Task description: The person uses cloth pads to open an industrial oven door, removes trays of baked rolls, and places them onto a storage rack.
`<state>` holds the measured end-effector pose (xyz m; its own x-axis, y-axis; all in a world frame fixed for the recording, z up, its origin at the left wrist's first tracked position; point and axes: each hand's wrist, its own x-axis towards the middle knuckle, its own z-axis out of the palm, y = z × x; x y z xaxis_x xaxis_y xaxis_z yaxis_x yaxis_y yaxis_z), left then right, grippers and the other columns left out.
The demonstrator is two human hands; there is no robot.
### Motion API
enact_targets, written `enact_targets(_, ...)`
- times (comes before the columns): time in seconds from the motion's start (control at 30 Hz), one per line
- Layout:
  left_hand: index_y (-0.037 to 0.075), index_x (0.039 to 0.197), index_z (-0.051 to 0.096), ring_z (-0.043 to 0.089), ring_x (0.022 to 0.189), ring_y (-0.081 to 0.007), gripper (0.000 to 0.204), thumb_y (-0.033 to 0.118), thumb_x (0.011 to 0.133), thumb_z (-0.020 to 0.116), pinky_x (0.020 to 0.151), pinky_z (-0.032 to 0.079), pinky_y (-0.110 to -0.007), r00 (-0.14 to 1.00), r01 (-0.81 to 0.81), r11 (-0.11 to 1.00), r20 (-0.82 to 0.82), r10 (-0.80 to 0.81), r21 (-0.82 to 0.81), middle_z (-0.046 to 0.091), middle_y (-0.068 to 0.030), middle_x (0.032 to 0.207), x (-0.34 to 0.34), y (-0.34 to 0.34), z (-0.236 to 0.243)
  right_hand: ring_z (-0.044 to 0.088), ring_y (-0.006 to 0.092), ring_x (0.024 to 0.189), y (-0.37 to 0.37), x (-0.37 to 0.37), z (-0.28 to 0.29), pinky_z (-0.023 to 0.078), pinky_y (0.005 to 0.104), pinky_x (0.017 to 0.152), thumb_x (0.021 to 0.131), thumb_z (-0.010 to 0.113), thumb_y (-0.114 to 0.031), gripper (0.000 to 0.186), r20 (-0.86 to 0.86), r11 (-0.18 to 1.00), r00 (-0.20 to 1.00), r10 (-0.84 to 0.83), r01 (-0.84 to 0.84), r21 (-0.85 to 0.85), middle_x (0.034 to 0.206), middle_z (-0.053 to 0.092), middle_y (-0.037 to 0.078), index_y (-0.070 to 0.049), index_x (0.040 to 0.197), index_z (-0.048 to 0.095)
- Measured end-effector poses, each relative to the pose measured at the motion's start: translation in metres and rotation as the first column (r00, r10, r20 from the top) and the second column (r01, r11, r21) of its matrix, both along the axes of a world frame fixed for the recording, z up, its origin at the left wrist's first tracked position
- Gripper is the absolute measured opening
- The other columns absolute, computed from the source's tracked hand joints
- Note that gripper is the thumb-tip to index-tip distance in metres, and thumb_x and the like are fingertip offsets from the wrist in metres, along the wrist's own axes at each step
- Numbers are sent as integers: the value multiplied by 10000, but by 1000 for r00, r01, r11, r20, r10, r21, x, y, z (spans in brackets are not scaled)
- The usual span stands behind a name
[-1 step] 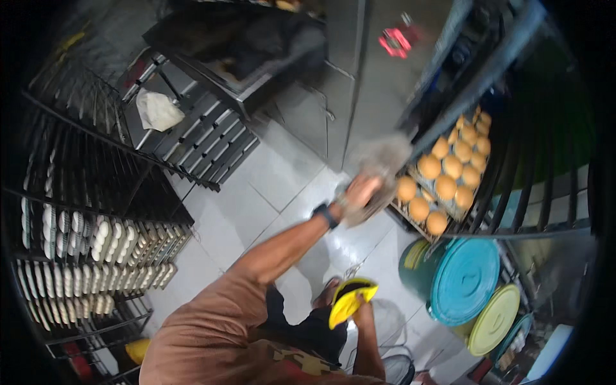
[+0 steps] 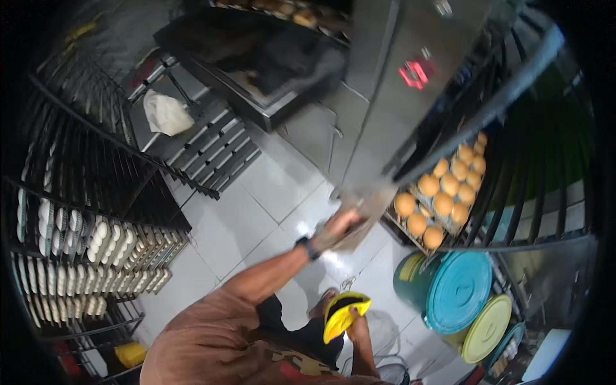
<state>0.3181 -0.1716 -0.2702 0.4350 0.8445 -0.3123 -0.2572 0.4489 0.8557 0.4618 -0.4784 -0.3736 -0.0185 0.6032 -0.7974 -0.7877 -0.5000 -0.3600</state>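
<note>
My left hand (image 2: 342,224), a dark watch on its wrist, reaches forward and grips a greyish-brown cloth (image 2: 368,221), smeared by motion. This cloth is beside the left edge of a tray of round golden buns (image 2: 443,203) on the right-hand rack; whether they touch I cannot tell. Lower down, close to my body, my right hand (image 2: 358,330) holds a yellow, soft-looking piece (image 2: 339,321) with a dark opening, shaped like a mitt or a cap. Its fingers wrap over the near edge.
Trays of pale dough pieces (image 2: 96,279) fill the left rack. Ahead stand a dark-topped metal unit (image 2: 256,64) and a steel cabinet (image 2: 378,128) with a red object (image 2: 414,74). A white cloth (image 2: 165,113) lies far left. Lidded bins, blue-green (image 2: 459,292) and yellow-green (image 2: 486,328), stand right.
My left hand and the cloth have shifted slightly nearer and to the left. The view has moved, and more browned bread shows at the top. The yellow piece stays in my right hand.
</note>
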Motion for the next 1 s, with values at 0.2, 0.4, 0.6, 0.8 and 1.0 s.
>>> enact_targets(0.2,46,1049,595,638,782,-198,301,254,902,435,671,507,-289,819,142,551,411,401,-822,661,-80,939,-206,-100,58,594,247,1010,86,-69,139,484,394,907,898,561,-109,336,242,972,969,-42,-17,236,1122,593,82,-23,1214,487)
enact_targets(0.4,51,1071,586,621,826,-205,294,240,898,443,704,493,-304,918,-268,898,191,348,-348,647,-89,973,-336,-49,114,582,183,940,242,-105,282,486,333,835,894,591,-167,345,660,810,718,-221,-241,534,1069,586,58,-18,1189,491)
enact_targets(0.6,55,1093,577,604,869,-212,292,227,893,451,737,479,-319,883,-263,927,-321,342,266,633,-97,1007,-386,20,140,578,229,957,393,-189,394,461,330,849,808,595,-74,420,978,638,20,-206,-755,150,1079,590,134,15,1207,497)
enact_targets(0.8,60,1115,567,587,912,-219,294,213,889,460,770,465,-333,621,-1,858,-672,403,514,619,-106,1040,-428,46,144,585,363,973,479,-261,413,453,411,856,708,611,-86,370,968,251,-143,-208,-964,-88,993,613,223,-19,1069,570)
enact_targets(1.0,65,1137,558,570,956,-227,300,199,885,468,804,451,-348,575,334,789,-775,263,516,605,-115,1074,-419,68,155,630,265,852,423,-203,461,485,347,798,745,491,-29,398,900,574,391,-193,-699,427,933,636,179,0,1139,543)
